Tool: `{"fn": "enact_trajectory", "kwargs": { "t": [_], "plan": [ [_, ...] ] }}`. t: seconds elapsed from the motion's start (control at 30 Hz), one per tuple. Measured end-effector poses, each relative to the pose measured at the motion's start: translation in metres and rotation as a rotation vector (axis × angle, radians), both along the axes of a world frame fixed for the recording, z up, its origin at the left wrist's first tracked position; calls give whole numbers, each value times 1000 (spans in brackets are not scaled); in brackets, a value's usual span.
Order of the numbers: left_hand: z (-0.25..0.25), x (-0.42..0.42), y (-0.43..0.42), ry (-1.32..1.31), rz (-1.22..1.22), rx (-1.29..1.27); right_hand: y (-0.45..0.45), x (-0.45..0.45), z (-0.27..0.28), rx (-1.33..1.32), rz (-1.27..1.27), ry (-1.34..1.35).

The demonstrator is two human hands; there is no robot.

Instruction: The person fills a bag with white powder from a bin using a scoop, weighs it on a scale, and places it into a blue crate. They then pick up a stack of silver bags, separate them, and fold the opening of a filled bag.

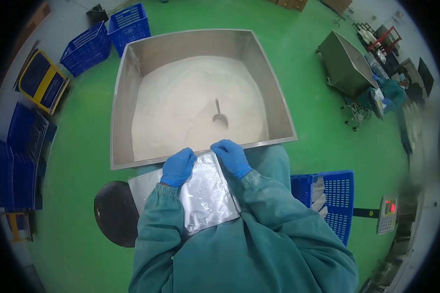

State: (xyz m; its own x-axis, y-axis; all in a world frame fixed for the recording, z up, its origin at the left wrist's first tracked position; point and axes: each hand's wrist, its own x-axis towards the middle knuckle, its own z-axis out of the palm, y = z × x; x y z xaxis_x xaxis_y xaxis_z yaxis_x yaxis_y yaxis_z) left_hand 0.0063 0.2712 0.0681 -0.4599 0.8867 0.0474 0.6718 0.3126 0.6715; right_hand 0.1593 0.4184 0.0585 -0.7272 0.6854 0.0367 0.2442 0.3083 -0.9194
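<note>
1. At far left, blue crates (15, 171) stand stacked on the green floor (76, 146), with a yellow-framed cart (43, 80) just beyond them and 2 blue baskets (86, 50) behind.
2. A round black stool (115, 215) stands near the person's left side.
3. The left hand (178, 167), in a blue glove, is curled closed at the top left of the plastic bags (208, 200); its fingertips are partly hidden, but it appears to have hold of the edge.
4. The bags lie over the lap, top edge at the tub's near rim – another sheet shows left of the left wrist.
5. Beyond them is the metal tub (195, 43), holding white powder (181, 93); a scoop (220, 118) rests in it, untouched.
6. The right hand (231, 157), also gloved, has its fingers pinched together at the bags' top right corner.
7. The step in hand seems to be working at that top edge – the next move probably calls for a fine pinch that catches just 1 layer.
8. At right are a blue basket (339, 207) and a scale (387, 215) with a lit red display.
</note>
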Motion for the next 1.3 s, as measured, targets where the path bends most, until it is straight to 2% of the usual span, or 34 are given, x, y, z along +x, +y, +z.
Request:
{"fn": "enact_trajectory", "kwargs": {
  "t": [0.07, 0.1, 0.17, 0.4, 0.47, 0.6, 0.8, 0.97, 1.0, 1.07, 1.1, 1.13, 1.17, 1.2, 1.3],
  "plan": [
    [0, -2, 0, -29, 0, -44, 3, 3, 6, -212, -30, -50],
    [-1, -2, 1, -26, -1, -34, 6, 3, 2, -211, -25, -51],
    [-2, -1, 0, -27, 0, -28, 9, 5, -7, -431, -72, 79],
    [-5, -2, 0, 26, -3, 19, 10, 16, -14, -394, -37, 64],
    [-6, -2, 0, 26, -3, 20, 10, 21, -19, -231, 78, -173],
    [-6, -2, 0, 5, -12, 29, 8, 22, -20, -325, -3, -228],
    [-1, -1, 1, -19, 33, -85, -3, 16, -30, -399, -112, 12],
    [13, 0, 1, -125, 14, -185, -3, 17, -24, -790, -98, 90],
    [13, 2, 0, -96, -11, -107, -5, 17, -24, -788, -96, 87],
    [12, 2, 1, -69, -30, -24, -8, 15, -21, -961, -107, 203],
    [12, 0, 2, -57, -48, -89, -9, 15, -17, -958, -103, 199],
    [11, -2, 2, -45, -65, -155, -9, 16, -13, -822, -121, 165],
    [9, -3, 1, -46, -58, -151, -9, 15, -9, -683, -138, 133],
    [6, -4, 0, -42, -59, -144, -10, 17, -10, -678, -131, 132],
    [8, -5, -1, -46, -46, -128, -12, 27, 4, -473, 43, 201]
  ]
}}
